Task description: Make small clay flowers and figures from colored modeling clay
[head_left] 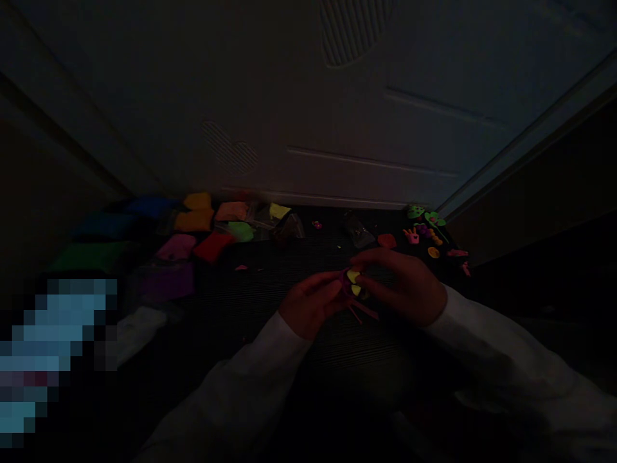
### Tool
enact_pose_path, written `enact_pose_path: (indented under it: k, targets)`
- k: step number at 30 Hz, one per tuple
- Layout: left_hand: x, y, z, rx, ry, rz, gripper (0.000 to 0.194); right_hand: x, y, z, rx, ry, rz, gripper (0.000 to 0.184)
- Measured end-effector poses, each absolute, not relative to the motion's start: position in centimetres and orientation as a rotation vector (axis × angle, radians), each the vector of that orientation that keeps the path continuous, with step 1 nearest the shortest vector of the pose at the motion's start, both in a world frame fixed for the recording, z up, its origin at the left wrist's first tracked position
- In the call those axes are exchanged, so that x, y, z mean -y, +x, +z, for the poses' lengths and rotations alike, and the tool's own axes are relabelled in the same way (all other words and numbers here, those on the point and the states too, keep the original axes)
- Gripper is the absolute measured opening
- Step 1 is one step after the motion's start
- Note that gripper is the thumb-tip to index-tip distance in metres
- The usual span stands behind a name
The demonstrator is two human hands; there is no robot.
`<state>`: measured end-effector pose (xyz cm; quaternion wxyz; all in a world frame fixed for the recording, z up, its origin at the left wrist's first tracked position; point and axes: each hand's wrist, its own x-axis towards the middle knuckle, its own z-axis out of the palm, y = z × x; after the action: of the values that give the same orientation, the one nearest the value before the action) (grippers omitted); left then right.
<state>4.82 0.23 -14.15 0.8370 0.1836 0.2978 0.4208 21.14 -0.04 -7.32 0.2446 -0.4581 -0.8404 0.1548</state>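
Note:
Close together over the dark surface, both hands meet at a small purple clay figure (345, 283) with yellow pieces (354, 276) on it. My left hand (311, 302) is closed on the purple part from the left side. From the right, my right hand (402, 283) curls over with thumb and fingers on the yellow pieces. Thin pinkish strips (361, 310) hang below the figure. Dim light hides the fine detail and part of the fingertips.
At left lie several bagged clay packs, among them a green pack (89, 256), a red pack (213, 247) and a purple pack (166, 280). Small clay shapes, including a green flower (435, 219), sit back right. A pale door panel (270, 96) rises behind; a pixelated bright patch covers the lower left.

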Motion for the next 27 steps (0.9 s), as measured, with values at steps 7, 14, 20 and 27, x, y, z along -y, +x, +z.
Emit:
enact_pose_path:
  k: [7, 14, 20, 27]
  targets:
    - [-0.1, 4.8, -14.2, -0.595, 0.345, 0.872, 0.016, 0.3, 21.6, -6.5, 2.302, -1.216, 0.448, 0.033]
    - [-0.1, 4.8, -14.2, -0.582, 0.313, 0.877, 0.016, 0.9, 21.4, -6.2, 2.476, -1.181, 0.302, 0.063]
    - [-0.1, 4.9, -14.2, -0.581, 0.288, 0.89, 0.016, 0.7, 20.8, -6.5, 2.471, -1.26, 0.314, 0.063]
    - [-0.1, 5.1, -14.4, -0.562, 0.294, 0.883, 0.015, 0.4, 20.8, -6.7, 2.494, -1.279, 0.295, 0.063]
